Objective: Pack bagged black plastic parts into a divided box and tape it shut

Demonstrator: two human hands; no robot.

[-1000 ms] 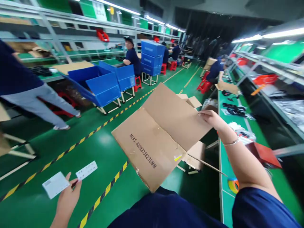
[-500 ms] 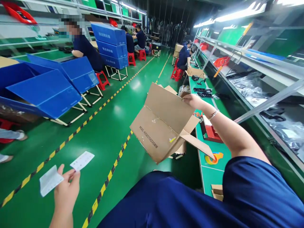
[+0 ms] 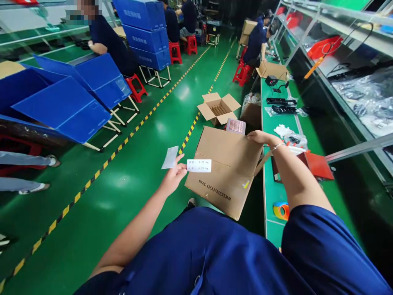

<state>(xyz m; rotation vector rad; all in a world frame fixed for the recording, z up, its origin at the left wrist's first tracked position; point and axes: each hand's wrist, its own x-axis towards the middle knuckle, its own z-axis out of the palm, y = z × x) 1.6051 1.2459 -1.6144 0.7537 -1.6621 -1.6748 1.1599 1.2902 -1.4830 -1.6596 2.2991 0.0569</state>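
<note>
My right hand point(image 3: 259, 138) grips the top edge of a brown cardboard box point(image 3: 225, 174), whose near side carries printed measurements and a small yellow mark. The box hangs tilted in front of my body, beside the workbench. Between the fingers of my left hand point(image 3: 174, 177) are white paper labels: a printed label point(image 3: 199, 165) on the right, overlapping the box in view, and a folded paper piece point(image 3: 170, 157) on the left. Whether the printed label touches the cardboard I cannot tell.
An open carton point(image 3: 218, 110) with dividers stands beyond the box. Along the right runs a green workbench point(image 3: 272, 205) with tape rolls point(image 3: 281, 210), a red box point(image 3: 315, 164) and bagged black parts point(image 3: 284, 110). Blue bins point(image 3: 61, 110) line the left; several seated people work farther off.
My left hand has moved right and up, bringing the labels to the box. The box has turned more upright and its flap has swung down. The view has tipped lower.
</note>
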